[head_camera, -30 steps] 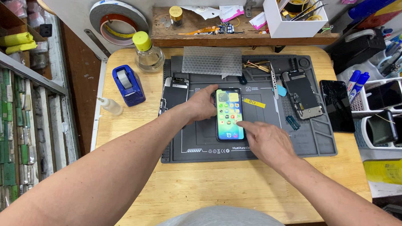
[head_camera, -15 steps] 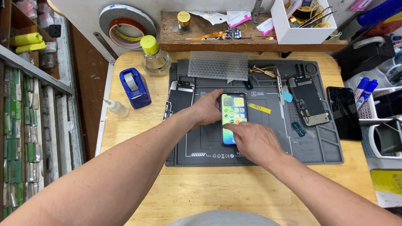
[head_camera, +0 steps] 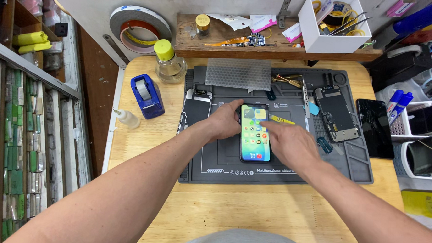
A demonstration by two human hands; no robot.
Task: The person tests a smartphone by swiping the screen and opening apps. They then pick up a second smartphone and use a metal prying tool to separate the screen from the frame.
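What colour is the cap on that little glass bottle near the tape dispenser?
Yellow. The glass bottle has a yellow cap, clearest in the head view.

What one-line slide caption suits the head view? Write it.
Left hand steadies a lit smartphone on a grey mat; right hand taps.

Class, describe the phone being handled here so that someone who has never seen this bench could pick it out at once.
Start at the dark grey repair mat on the round wooden table. Near its middle lies a smartphone, steadied by the left hand while the right hand touches its screen. Unlike the dark, unlit phone parts to either side, its screen is lit with colourful app icons.
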